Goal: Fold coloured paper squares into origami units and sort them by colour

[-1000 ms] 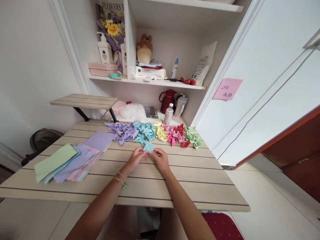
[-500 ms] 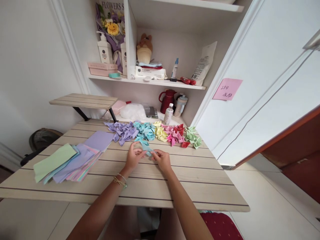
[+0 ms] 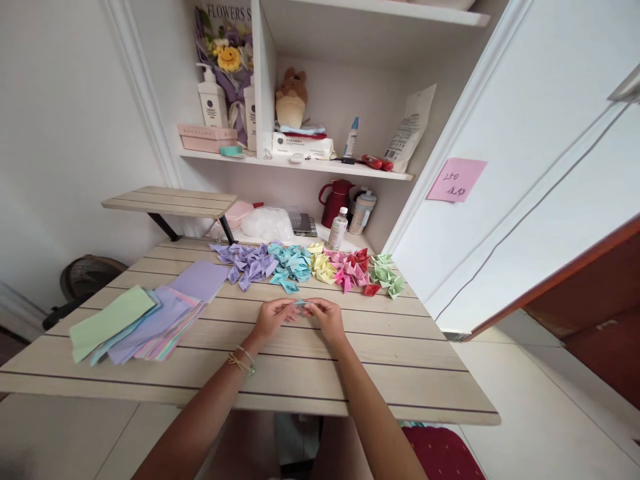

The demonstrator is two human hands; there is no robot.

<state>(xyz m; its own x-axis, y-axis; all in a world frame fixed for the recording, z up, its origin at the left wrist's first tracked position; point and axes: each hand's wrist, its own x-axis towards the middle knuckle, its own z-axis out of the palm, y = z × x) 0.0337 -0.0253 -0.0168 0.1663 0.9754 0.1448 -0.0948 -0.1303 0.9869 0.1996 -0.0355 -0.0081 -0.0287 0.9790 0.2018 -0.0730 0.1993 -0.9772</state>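
Observation:
Between my fingertips is a small piece of light blue folded paper (image 3: 300, 303), mostly covered by the fingers. My left hand (image 3: 275, 316) pinches its left end, and my right hand (image 3: 324, 316) pinches the right end. Just beyond the hands lie folded paper pieces grouped by colour: purple ones (image 3: 250, 262), blue ones (image 3: 291, 261), yellow ones (image 3: 323, 267), pink and red ones (image 3: 351, 272), and green ones (image 3: 386, 275). To the left, a fanned stack of coloured paper sheets (image 3: 150, 320) rests on the wooden table (image 3: 400, 347).
A small raised wooden stand (image 3: 170, 200) is at the table's back left. Behind the folded pieces stand a clear bottle (image 3: 338, 228), a dark red jug (image 3: 336, 203) and a tumbler (image 3: 363, 213). White shelves (image 3: 295, 162) hold bottles, boxes and a plush toy (image 3: 292, 99).
The light blue paper has gone from a wider, visible shape to a narrow bit between my fingertips. My two hands have drawn level, fingertips facing each other.

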